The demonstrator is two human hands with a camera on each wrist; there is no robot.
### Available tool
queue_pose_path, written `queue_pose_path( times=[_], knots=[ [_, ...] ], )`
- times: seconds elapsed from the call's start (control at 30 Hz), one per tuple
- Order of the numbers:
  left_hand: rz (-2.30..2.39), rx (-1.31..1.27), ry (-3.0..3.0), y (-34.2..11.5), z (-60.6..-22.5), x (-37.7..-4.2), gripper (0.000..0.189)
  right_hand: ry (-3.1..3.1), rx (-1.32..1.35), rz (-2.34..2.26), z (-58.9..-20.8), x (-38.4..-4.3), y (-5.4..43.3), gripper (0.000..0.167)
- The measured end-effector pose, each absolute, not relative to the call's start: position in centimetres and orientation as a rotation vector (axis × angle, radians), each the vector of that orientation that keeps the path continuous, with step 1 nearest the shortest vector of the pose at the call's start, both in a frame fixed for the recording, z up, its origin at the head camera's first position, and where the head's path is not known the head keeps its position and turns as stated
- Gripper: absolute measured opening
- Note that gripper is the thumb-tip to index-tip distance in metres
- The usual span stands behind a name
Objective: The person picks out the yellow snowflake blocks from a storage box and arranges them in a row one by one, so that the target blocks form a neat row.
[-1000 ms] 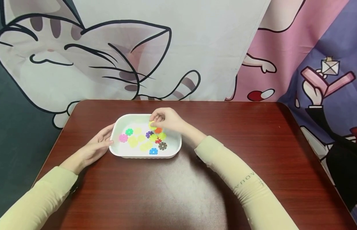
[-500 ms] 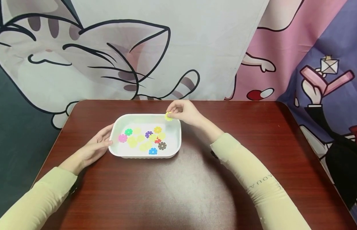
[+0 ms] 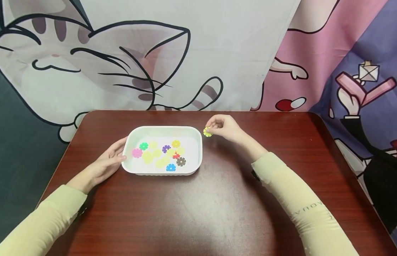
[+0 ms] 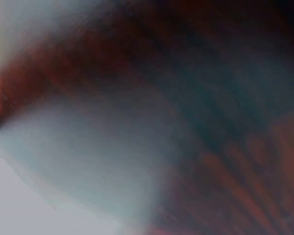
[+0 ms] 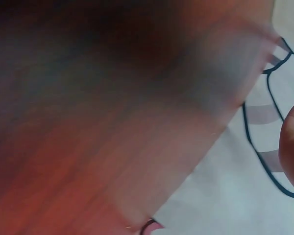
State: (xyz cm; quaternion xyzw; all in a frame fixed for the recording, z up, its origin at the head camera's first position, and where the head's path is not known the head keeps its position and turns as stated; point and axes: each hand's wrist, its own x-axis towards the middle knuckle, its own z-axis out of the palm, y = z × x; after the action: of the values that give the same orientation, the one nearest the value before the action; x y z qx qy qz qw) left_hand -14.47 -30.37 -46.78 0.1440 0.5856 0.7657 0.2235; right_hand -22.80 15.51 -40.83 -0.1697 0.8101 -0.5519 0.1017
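Observation:
In the head view a white plastic tray [image 3: 131, 167] stands on the table, with several small notched flower-shaped discs inside. Among them are a pink disc [image 3: 137, 153], a green disc [image 3: 143, 146], a purple disc [image 3: 166, 148], a blue disc [image 3: 171, 167] and a dark brown disc [image 3: 181, 161]; some yellow ones overlap. My left hand [image 3: 105, 164] holds the tray's left end, thumb at the rim and fingers along the outside. Just beyond the right rim, my right hand [image 3: 226, 128] pinches a yellow notched disc [image 3: 207, 132] between thumb and fingertips.
The reddish-brown wooden table [image 3: 172, 213] has rounded far corners. Close behind its far edge hangs a cloth with a cartoon cat [image 3: 230, 53]. The left wrist view is blurred; in the right wrist view, part of the right hand [image 5: 293, 147] shows at the edge.
My right hand has lifted the yellow disc from over the tray and carried it rightward past the rim. The left hand and the tray have stayed in place.

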Motion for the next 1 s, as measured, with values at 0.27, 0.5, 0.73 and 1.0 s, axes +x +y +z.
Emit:
queue_pose_path(
  times=[0.27,0.5,0.73,1.0],
  knots=[
    [2.109,0.389,1.623,-30.3,-46.9,-14.5,0.065,2.387,-0.449,-1.544,-42.8,-22.8,17.4,0.011],
    [2.112,0.393,1.62,-30.3,-46.9,-14.5,0.064,2.374,-0.439,-1.447,-43.9,-22.8,18.1,0.013],
    [2.126,0.407,1.617,-30.4,-46.9,-14.6,0.063,2.395,-0.478,-1.343,-44.2,-22.6,18.0,0.011],
    [2.116,0.399,1.617,-30.5,-47.0,-14.6,0.063,2.471,-0.528,-1.198,-44.5,-22.4,17.9,0.009]
  ],
)
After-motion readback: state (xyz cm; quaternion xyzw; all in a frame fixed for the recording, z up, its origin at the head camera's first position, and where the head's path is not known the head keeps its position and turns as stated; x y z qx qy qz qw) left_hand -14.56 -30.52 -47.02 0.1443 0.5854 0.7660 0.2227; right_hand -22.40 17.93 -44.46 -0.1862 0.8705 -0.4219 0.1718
